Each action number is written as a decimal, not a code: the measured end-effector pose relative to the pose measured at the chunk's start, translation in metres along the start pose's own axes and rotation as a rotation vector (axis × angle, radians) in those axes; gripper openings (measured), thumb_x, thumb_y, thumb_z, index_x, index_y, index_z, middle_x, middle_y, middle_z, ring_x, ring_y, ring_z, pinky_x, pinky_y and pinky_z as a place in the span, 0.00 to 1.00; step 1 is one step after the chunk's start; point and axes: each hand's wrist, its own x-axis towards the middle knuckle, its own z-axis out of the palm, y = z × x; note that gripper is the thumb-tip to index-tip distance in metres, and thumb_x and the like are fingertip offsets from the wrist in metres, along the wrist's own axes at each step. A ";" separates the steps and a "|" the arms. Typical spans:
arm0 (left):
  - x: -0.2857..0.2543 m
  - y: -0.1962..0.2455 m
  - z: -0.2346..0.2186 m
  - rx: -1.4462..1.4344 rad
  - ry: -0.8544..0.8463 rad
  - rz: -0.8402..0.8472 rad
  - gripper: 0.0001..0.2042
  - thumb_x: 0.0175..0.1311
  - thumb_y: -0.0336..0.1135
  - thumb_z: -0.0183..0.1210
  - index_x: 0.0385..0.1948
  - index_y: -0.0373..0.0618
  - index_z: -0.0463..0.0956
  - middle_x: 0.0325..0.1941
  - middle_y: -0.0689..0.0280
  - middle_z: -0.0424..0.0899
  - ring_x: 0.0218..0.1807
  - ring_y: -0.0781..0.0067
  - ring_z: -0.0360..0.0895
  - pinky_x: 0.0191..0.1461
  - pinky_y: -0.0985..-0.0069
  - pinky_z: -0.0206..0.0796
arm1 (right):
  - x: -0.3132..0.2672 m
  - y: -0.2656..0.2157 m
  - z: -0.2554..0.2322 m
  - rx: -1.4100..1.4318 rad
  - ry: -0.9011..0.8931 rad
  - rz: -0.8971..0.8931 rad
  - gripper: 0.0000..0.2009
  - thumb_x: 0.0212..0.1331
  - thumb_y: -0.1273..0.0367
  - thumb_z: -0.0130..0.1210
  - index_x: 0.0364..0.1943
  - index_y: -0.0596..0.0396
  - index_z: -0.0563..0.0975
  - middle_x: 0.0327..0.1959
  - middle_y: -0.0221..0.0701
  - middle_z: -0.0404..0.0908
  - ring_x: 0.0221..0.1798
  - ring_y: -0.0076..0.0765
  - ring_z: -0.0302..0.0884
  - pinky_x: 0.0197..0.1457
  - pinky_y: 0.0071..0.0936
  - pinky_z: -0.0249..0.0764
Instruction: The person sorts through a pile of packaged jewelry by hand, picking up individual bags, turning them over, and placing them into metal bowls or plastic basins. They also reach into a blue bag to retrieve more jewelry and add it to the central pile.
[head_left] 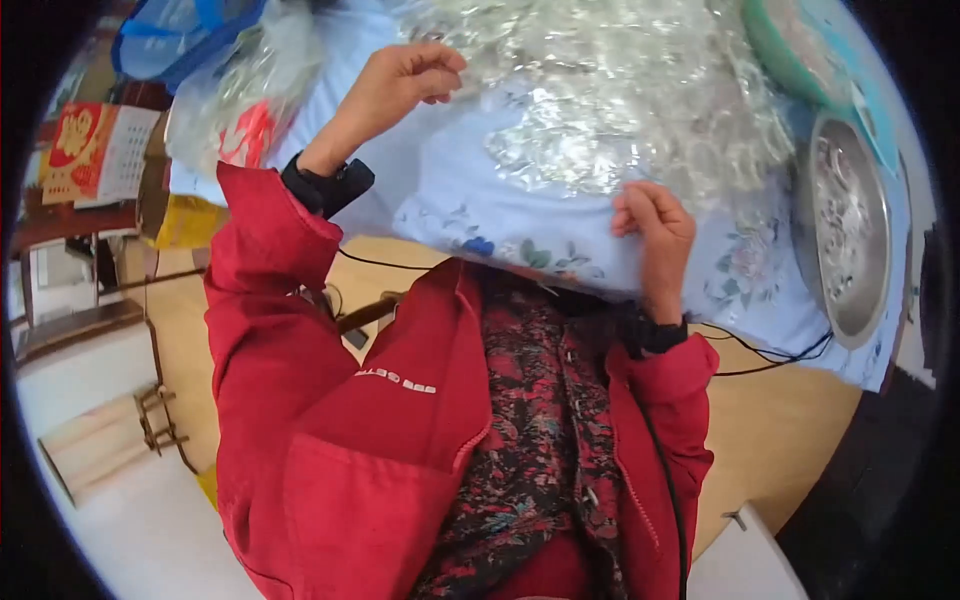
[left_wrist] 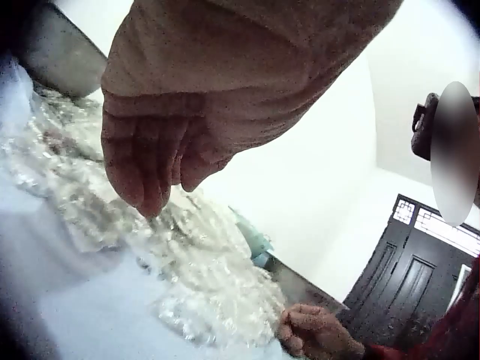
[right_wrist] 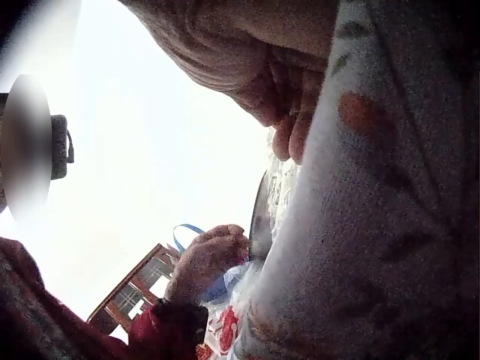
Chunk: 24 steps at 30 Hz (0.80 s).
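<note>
The person's left hand (head_left: 405, 85) hangs just beside a heap of clear plastic pieces (head_left: 620, 100), its fingers loosely bent and apparently holding nothing. The right hand's (head_left: 660, 235) fingers curl toward the surface's (head_left: 450, 165) near edge; whether they pinch anything, I can't tell. The heap covers the surface's middle, a lobe pointing at the near edge; its far side leaves view, so its long axis is unclear. I'd judge the hands are between grips; taking a piece calls for a light pinch. A steel bowl (head_left: 858, 332) stands by the right edge.

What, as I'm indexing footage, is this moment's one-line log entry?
left hand: over floral cloth, by clear plastic pile | right hand: curled, near pile's front edge, grip unclear | metal bowl: right of pile
</note>
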 end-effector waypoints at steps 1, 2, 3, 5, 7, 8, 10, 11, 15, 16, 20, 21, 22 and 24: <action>-0.014 -0.010 0.003 0.045 0.010 -0.003 0.12 0.59 0.31 0.54 0.42 0.37 0.75 0.34 0.68 0.81 0.35 0.81 0.75 0.42 0.81 0.68 | -0.005 0.000 0.000 -0.001 -0.012 0.011 0.08 0.59 0.71 0.51 0.37 0.62 0.77 0.26 0.31 0.79 0.24 0.20 0.72 0.29 0.16 0.69; -0.025 -0.019 0.006 0.087 0.021 -0.005 0.12 0.59 0.31 0.55 0.42 0.37 0.75 0.34 0.67 0.81 0.36 0.80 0.75 0.42 0.81 0.68 | -0.005 -0.001 0.000 -0.017 -0.011 0.004 0.08 0.59 0.71 0.52 0.37 0.62 0.77 0.26 0.31 0.79 0.24 0.20 0.72 0.29 0.16 0.69; -0.033 -0.023 0.008 0.128 0.027 -0.006 0.12 0.58 0.31 0.56 0.42 0.37 0.75 0.34 0.65 0.81 0.36 0.80 0.75 0.42 0.80 0.68 | -0.005 -0.001 0.000 -0.034 -0.005 -0.004 0.08 0.59 0.70 0.52 0.37 0.62 0.77 0.27 0.31 0.79 0.24 0.20 0.72 0.29 0.16 0.69; -0.041 -0.018 0.021 0.199 0.013 0.035 0.13 0.57 0.32 0.56 0.43 0.37 0.75 0.34 0.64 0.81 0.36 0.77 0.75 0.42 0.79 0.68 | -0.005 0.001 -0.001 -0.057 0.001 -0.011 0.09 0.59 0.70 0.52 0.37 0.62 0.77 0.27 0.31 0.79 0.24 0.20 0.72 0.29 0.16 0.69; -0.041 -0.011 0.038 0.356 -0.020 0.133 0.15 0.56 0.32 0.57 0.45 0.36 0.73 0.35 0.61 0.80 0.36 0.72 0.75 0.43 0.77 0.68 | -0.004 0.003 -0.002 -0.073 0.006 -0.023 0.09 0.59 0.70 0.52 0.37 0.62 0.77 0.27 0.31 0.79 0.24 0.21 0.72 0.29 0.16 0.69; -0.039 -0.011 0.047 0.353 -0.020 0.133 0.15 0.56 0.32 0.57 0.45 0.36 0.73 0.35 0.61 0.80 0.36 0.72 0.75 0.43 0.77 0.68 | -0.005 0.004 -0.002 -0.080 0.010 -0.030 0.09 0.59 0.70 0.53 0.38 0.62 0.77 0.27 0.31 0.79 0.24 0.21 0.72 0.29 0.17 0.69; -0.031 -0.014 0.067 0.554 0.041 0.434 0.19 0.53 0.32 0.59 0.46 0.36 0.72 0.35 0.59 0.78 0.35 0.65 0.75 0.43 0.74 0.67 | -0.005 0.004 -0.002 -0.081 0.009 -0.032 0.09 0.60 0.70 0.52 0.38 0.62 0.77 0.27 0.31 0.79 0.24 0.21 0.72 0.29 0.17 0.69; -0.029 -0.016 0.074 0.652 0.073 0.588 0.20 0.51 0.33 0.61 0.47 0.36 0.71 0.35 0.58 0.77 0.35 0.62 0.74 0.43 0.73 0.67 | -0.006 0.005 -0.002 -0.078 0.006 -0.034 0.09 0.60 0.70 0.52 0.38 0.62 0.77 0.27 0.31 0.79 0.24 0.21 0.72 0.29 0.17 0.70; -0.025 -0.017 0.085 0.722 0.108 0.470 0.23 0.47 0.33 0.63 0.47 0.37 0.70 0.33 0.58 0.75 0.33 0.56 0.72 0.41 0.70 0.66 | -0.005 0.003 -0.003 -0.077 -0.002 -0.036 0.09 0.60 0.70 0.52 0.38 0.62 0.77 0.27 0.30 0.79 0.24 0.21 0.72 0.30 0.17 0.70; -0.025 -0.016 0.084 0.724 0.106 0.473 0.23 0.47 0.33 0.63 0.47 0.37 0.70 0.33 0.58 0.75 0.33 0.56 0.72 0.41 0.70 0.66 | -0.005 0.003 -0.003 -0.078 -0.007 -0.029 0.09 0.60 0.70 0.52 0.38 0.62 0.77 0.27 0.30 0.79 0.25 0.21 0.72 0.30 0.17 0.70; -0.024 -0.013 0.075 0.485 0.009 0.187 0.22 0.45 0.32 0.61 0.45 0.36 0.68 0.31 0.59 0.74 0.36 0.58 0.73 0.39 0.67 0.65 | -0.006 0.003 -0.004 -0.088 -0.011 -0.039 0.09 0.60 0.70 0.52 0.38 0.62 0.77 0.27 0.30 0.79 0.25 0.21 0.72 0.30 0.17 0.70; -0.020 -0.020 0.072 0.399 0.029 0.127 0.21 0.46 0.31 0.61 0.44 0.37 0.69 0.30 0.61 0.74 0.33 0.63 0.73 0.36 0.70 0.65 | -0.006 0.004 -0.004 -0.086 -0.008 -0.038 0.09 0.60 0.70 0.52 0.38 0.62 0.77 0.27 0.30 0.79 0.25 0.21 0.72 0.30 0.17 0.70; -0.016 -0.027 0.069 0.313 0.050 0.065 0.19 0.46 0.30 0.62 0.42 0.38 0.70 0.28 0.64 0.73 0.31 0.68 0.72 0.34 0.72 0.65 | -0.006 0.004 -0.004 -0.090 -0.008 -0.037 0.09 0.60 0.70 0.52 0.38 0.62 0.77 0.27 0.30 0.79 0.25 0.21 0.72 0.30 0.17 0.70; -0.013 -0.027 0.063 0.230 0.070 0.007 0.17 0.47 0.30 0.62 0.41 0.38 0.71 0.26 0.67 0.73 0.28 0.73 0.72 0.31 0.74 0.65 | -0.005 0.003 -0.004 -0.098 -0.009 -0.039 0.09 0.60 0.70 0.52 0.39 0.62 0.77 0.28 0.30 0.79 0.25 0.20 0.73 0.30 0.17 0.70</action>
